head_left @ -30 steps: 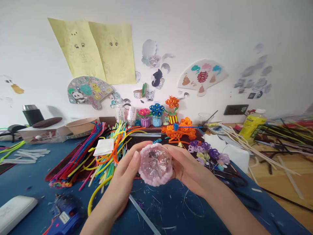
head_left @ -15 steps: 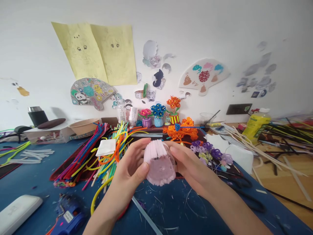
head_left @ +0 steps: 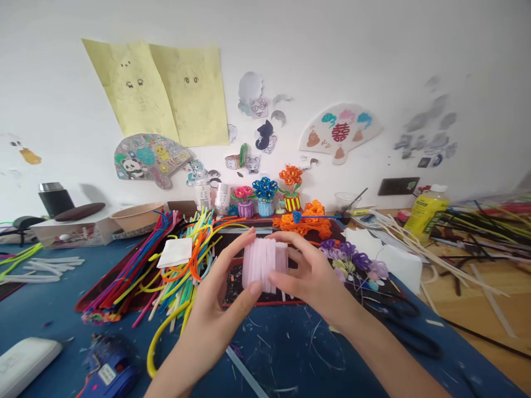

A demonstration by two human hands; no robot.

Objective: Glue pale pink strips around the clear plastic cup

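Note:
Both of my hands hold a small cup wrapped in pale pink pipe cleaners above the blue mat. My left hand grips its left side with the thumb on the front. My right hand grips the right side, fingers curled over the top. The cup now shows its fuzzy pink side to me. A pile of coloured pipe cleaners lies just left of it, and purple pipe-cleaner flowers lie to the right.
A blue glue gun and a white case lie near left. Black scissors lie on the right. Small pipe-cleaner flower pots, orange flowers, a paper bowl and a yellow bottle stand at the back.
The cup has been turned in my hands: its clear bottom faced me earlier, now its pink wrapped side does. Both hands have risen slightly.

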